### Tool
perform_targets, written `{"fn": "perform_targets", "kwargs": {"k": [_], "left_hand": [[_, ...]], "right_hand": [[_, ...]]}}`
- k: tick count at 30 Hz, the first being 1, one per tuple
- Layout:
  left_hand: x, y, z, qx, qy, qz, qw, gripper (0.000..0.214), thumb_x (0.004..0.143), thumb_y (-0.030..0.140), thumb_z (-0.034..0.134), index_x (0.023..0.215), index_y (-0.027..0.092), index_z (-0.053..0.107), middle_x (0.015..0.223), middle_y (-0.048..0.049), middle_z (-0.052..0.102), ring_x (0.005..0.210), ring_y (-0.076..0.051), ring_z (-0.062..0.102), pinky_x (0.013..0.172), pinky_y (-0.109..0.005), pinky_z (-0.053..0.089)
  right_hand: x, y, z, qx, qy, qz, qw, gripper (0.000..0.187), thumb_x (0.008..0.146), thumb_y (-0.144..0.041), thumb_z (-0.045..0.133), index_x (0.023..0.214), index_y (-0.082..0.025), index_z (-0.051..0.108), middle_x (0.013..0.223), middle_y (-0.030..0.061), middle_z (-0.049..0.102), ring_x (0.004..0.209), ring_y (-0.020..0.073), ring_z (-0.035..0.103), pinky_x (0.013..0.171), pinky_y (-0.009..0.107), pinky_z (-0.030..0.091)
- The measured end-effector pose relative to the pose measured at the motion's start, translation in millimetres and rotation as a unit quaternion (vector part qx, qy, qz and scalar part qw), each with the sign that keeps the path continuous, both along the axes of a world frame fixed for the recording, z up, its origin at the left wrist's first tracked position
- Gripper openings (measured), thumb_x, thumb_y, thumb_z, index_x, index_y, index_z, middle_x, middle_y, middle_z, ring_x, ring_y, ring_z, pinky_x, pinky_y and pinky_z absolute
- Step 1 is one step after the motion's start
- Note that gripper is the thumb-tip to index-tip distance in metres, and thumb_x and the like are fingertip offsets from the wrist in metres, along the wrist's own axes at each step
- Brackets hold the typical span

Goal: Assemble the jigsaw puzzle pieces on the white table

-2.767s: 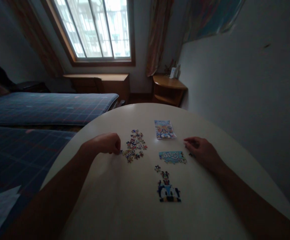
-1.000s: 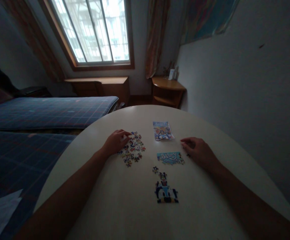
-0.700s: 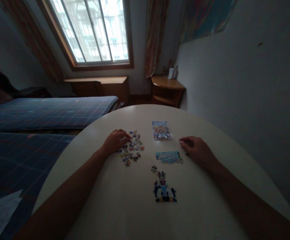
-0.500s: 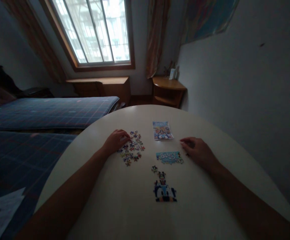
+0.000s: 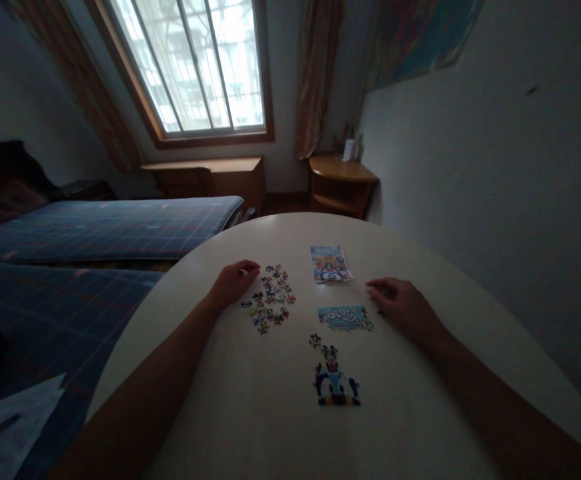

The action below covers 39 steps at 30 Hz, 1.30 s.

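My left hand (image 5: pixel 233 283) rests at the left edge of a loose pile of jigsaw puzzle pieces (image 5: pixel 270 293). Its thumb and forefinger come together in a pinch; whether a piece is between them I cannot make out. On the right, my right hand (image 5: pixel 400 303) lies on the table, fingers loosely bent and thumb apart, with nothing seen in them. Just below its thumb is a small dark piece (image 5: pixel 381 312). Between the hands lie a joined light-blue lettered strip (image 5: pixel 345 317), a joined blue-faced section (image 5: pixel 337 387) and a single piece (image 5: pixel 315 340) near its top.
A printed picture sheet (image 5: pixel 330 265) lies beyond the lettered strip on the round white table (image 5: pixel 270 400). To the left are a bed with a plaid cover (image 5: pixel 120 227) and papers with a pen (image 5: pixel 15 420). A wall (image 5: pixel 495 167) runs along the right.
My left hand has drawn back slightly left from the pile, uncovering pieces at its edge. My right hand stays nearly in place. The view has shifted a little.
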State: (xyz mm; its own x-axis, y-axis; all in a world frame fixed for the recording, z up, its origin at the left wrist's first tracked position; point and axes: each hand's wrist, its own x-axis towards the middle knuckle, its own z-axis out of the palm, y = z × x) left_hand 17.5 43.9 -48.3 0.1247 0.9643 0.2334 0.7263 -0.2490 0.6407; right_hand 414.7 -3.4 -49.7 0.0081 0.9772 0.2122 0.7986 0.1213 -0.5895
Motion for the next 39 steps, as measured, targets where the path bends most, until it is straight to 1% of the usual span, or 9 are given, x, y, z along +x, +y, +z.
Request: {"fn": "perform_targets", "kwargs": {"k": [6,12,19,24,29,32,35,37,39], "left_hand": [[-2.0,1.3,0.1,0.015,-0.009,-0.002,1.000,0.036,0.088,0.045,0.057,0.106,0.015,0.068,0.098,-0.0089,0.074,0.084,-0.019,0.067,0.076,-0.028,0.052],[-1.1,1.4,-5.3,0.047,0.008,-0.029,0.998,0.032,0.088,0.042,0.057,0.104,0.017,0.070,0.093,-0.0073,0.074,0.082,-0.020,0.067,0.079,-0.032,0.051],[6.8,-6.0,-3.9,0.093,0.048,-0.103,0.989,0.023,0.087,0.039,0.062,0.098,0.021,0.071,0.102,-0.0068,0.072,0.099,-0.024,0.064,0.093,-0.039,0.047],[7.9,-8.7,0.6,0.102,0.064,-0.145,0.982,0.016,0.087,0.035,0.064,0.092,0.023,0.074,0.099,-0.0044,0.072,0.097,-0.022,0.064,0.097,-0.039,0.045],[5.3,-8.4,-0.5,0.109,0.067,-0.153,0.980,0.015,0.087,0.032,0.063,0.091,0.023,0.075,0.101,-0.0045,0.072,0.098,-0.021,0.064,0.097,-0.038,0.046],[4.7,-6.6,-2.4,0.115,0.070,-0.144,0.980,0.019,0.088,0.034,0.064,0.098,0.022,0.074,0.105,-0.0065,0.070,0.101,-0.023,0.063,0.097,-0.039,0.047],[5.7,-5.4,-3.2,0.120,0.079,-0.143,0.979,0.030,0.091,0.036,0.061,0.116,0.021,0.069,0.117,-0.0095,0.066,0.111,-0.025,0.059,0.102,-0.043,0.044],[6.8,-5.9,-2.9,0.119,0.090,-0.152,0.977,0.036,0.093,0.036,0.058,0.126,0.024,0.065,0.125,-0.0091,0.063,0.115,-0.026,0.056,0.105,-0.045,0.042],[7.5,-7.1,-2.3,0.115,0.112,-0.161,0.974,0.037,0.095,0.036,0.056,0.130,0.030,0.063,0.131,-0.0070,0.060,0.119,-0.027,0.054,0.106,-0.048,0.040]], "right_hand": [[-0.3,-0.5,0.7,-0.004,0.003,-0.003,1.000,0.033,0.083,-0.038,0.058,0.102,-0.018,0.075,0.095,0.0103,0.074,0.085,0.0238,0.068,0.076,0.037,0.053],[0.5,1.1,-2.2,-0.003,0.000,-0.007,1.000,0.032,0.083,-0.039,0.058,0.101,-0.019,0.075,0.095,0.0098,0.074,0.085,0.0238,0.068,0.077,0.036,0.052],[-1.3,2.0,0.3,-0.006,-0.002,-0.004,1.000,0.030,0.083,-0.038,0.059,0.101,-0.019,0.075,0.094,0.0099,0.075,0.082,0.0235,0.068,0.075,0.035,0.052],[-1.4,1.8,3.3,-0.014,0.001,-0.001,1.000,0.032,0.083,-0.038,0.058,0.102,-0.018,0.074,0.096,0.0104,0.075,0.085,0.0243,0.070,0.076,0.036,0.053],[0.1,3.4,0.9,-0.012,-0.001,0.005,1.000,0.032,0.083,-0.038,0.058,0.102,-0.018,0.074,0.095,0.0108,0.076,0.086,0.0253,0.070,0.077,0.036,0.054],[0.3,3.9,-1.0,-0.010,-0.006,-0.004,1.000,0.032,0.083,-0.039,0.058,0.102,-0.018,0.074,0.096,0.0107,0.075,0.089,0.0266,0.070,0.078,0.038,0.054],[0.4,3.1,-1.8,-0.007,0.004,-0.002,1.000,0.031,0.083,-0.038,0.058,0.101,-0.019,0.075,0.097,0.0109,0.075,0.089,0.0263,0.069,0.077,0.038,0.054],[0.3,2.1,-1.5,-0.007,0.009,-0.001,1.000,0.032,0.083,-0.039,0.058,0.101,-0.019,0.074,0.098,0.0112,0.075,0.089,0.0257,0.069,0.077,0.037,0.053],[0.0,1.1,-0.5,-0.013,0.008,-0.003,1.000,0.033,0.083,-0.039,0.057,0.102,-0.018,0.074,0.098,0.0113,0.074,0.087,0.0250,0.069,0.076,0.036,0.053]]}}
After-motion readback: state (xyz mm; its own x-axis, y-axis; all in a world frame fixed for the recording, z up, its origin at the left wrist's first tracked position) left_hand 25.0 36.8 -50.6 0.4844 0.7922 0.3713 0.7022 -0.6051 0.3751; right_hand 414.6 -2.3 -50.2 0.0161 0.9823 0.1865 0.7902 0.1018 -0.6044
